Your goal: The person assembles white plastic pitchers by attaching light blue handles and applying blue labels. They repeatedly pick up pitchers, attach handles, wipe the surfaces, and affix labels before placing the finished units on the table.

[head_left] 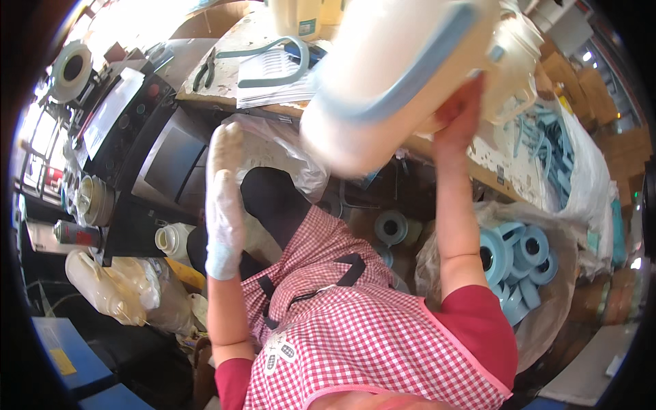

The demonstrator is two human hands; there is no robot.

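My right hand [466, 113], bare, grips a large cream plastic jug [393, 48] near its right side and holds it up over the bench edge. A pale blue curved strip [427, 65] runs along the jug, which is tilted and blurred by motion. My left hand [224, 164], in a white glove, is raised with its fingers stretched out straight; nothing is in it. It is nearest to the bench's front edge, left of the jug and apart from it. Beyond it, a blue curved handle piece [273, 82] lies across papers [266, 68] on the bench.
Black-handled pliers [204, 70] lie at the bench's left. Another cream jug [518, 65] stands behind the held one. A bag of blue strips [564, 157] sits at the right, above a bag of blue ring-shaped parts [523, 256]. A dark machine [119, 130] stands left.
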